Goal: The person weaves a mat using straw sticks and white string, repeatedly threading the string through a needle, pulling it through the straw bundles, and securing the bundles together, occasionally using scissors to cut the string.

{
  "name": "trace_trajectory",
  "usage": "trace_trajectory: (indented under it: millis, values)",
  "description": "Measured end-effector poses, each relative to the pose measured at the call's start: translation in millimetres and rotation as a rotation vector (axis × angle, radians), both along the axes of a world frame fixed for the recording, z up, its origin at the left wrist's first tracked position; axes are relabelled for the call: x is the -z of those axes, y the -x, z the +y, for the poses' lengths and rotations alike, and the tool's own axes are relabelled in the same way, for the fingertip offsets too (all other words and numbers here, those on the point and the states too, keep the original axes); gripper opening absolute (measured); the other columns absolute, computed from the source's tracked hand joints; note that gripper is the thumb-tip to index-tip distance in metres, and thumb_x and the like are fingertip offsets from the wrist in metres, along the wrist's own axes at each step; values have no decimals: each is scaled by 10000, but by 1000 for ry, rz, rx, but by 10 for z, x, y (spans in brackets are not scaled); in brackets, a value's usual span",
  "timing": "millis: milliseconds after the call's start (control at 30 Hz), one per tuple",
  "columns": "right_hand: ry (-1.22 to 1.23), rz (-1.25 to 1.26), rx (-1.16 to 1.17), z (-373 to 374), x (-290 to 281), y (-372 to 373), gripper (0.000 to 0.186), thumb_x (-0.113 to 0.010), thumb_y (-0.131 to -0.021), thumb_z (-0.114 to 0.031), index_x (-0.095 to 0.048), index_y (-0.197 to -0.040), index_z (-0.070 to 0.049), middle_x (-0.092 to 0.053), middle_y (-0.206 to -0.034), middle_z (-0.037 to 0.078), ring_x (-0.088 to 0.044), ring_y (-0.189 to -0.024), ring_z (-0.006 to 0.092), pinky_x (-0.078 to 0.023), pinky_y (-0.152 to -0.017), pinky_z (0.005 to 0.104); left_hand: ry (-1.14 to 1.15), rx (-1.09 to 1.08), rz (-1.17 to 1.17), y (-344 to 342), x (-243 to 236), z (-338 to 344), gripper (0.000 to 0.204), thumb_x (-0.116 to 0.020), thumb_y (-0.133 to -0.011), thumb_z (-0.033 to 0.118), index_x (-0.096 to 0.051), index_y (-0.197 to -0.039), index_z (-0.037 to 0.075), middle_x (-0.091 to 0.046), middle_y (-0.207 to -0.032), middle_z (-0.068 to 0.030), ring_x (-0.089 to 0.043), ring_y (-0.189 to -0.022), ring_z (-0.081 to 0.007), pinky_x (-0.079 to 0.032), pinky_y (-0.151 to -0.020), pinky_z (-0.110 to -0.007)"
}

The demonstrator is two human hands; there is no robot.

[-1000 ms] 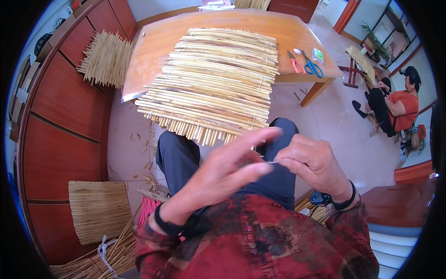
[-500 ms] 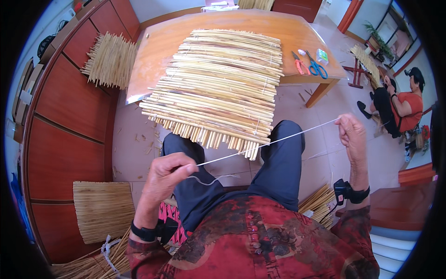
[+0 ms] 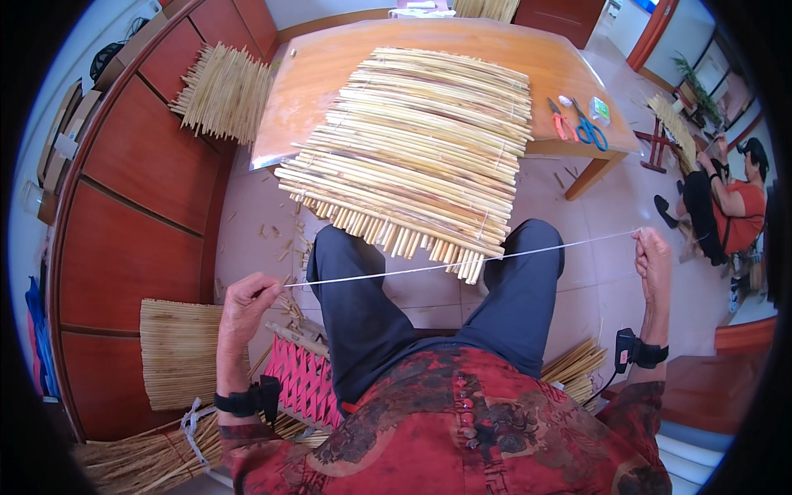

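A white string [image 3: 429, 268] is stretched in a nearly straight line across my lap. Its left end is pinched in my left hand [image 3: 246, 305], which is closed above the pink woven seat. The right end sits between the closed fingers of my right hand [image 3: 653, 257], out past my right knee. Beyond the string, a mat of pale reed stalks [image 3: 421, 140] tied in rows lies on the wooden table [image 3: 313, 58]. Its near edge hangs over toward my knees, with cut stalk ends showing underneath.
Pliers [image 3: 562, 122] with red handles, blue-handled scissors [image 3: 591, 132] and a small green-and-white box [image 3: 600, 111] lie at the table's right. Reed mats [image 3: 223, 91] lean on the red cabinet [image 3: 132, 256]. A reed bundle [image 3: 140, 454] lies at lower left. Another person [image 3: 734, 198] sits at far right.
My hands have moved farther apart, the left outward to the left and the right outward to the right. The string between them is longer, and its loose tail by the left hand no longer shows.
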State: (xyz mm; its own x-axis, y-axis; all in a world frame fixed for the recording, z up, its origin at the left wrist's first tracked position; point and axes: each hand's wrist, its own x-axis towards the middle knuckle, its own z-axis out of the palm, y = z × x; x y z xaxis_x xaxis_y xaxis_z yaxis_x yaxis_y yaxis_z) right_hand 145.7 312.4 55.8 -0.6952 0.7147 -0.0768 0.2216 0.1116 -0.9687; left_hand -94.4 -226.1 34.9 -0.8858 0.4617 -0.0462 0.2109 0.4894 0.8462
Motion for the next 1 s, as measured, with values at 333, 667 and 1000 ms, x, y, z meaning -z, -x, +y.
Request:
trace_trajectory:
  millis: [333, 667, 1000]
  values:
    - [-61, -182, -217, 291, 232, -85, 168, -494, -864, -194, -560, -876, -40, -457, -641, -35, -359, -466, 22, -292, -411, 155, -201, -140, -192, -192, 71, 71, 90, -574, -800, 88, -610, -751, 22, -459, -597, 49, -393, -540, -26, -312, -485, -176]
    - [-636, -82, -393, -878, -259, 517, 237, -402, -834, -48, -549, -1011, 10, -571, -1002, 106, -527, -948, 195, -386, -850, 284, -406, 151, -477, -457, -264, 763, 161, -560, -821, 143, -616, -766, 3, -467, -553, 41, -386, -507, -17, -286, -452, -166]
    - [624, -6, -916, -2469, -191, 1245, 119, -562, -827, -94, -556, -908, -8, -542, -817, 17, -521, -694, 42, -423, -606, 159, -461, 312, -603, -463, -324, 1096, 174, -558, -834, 166, -619, -789, 9, -527, -597, 11, -441, -528, -30, -312, -447, -166]
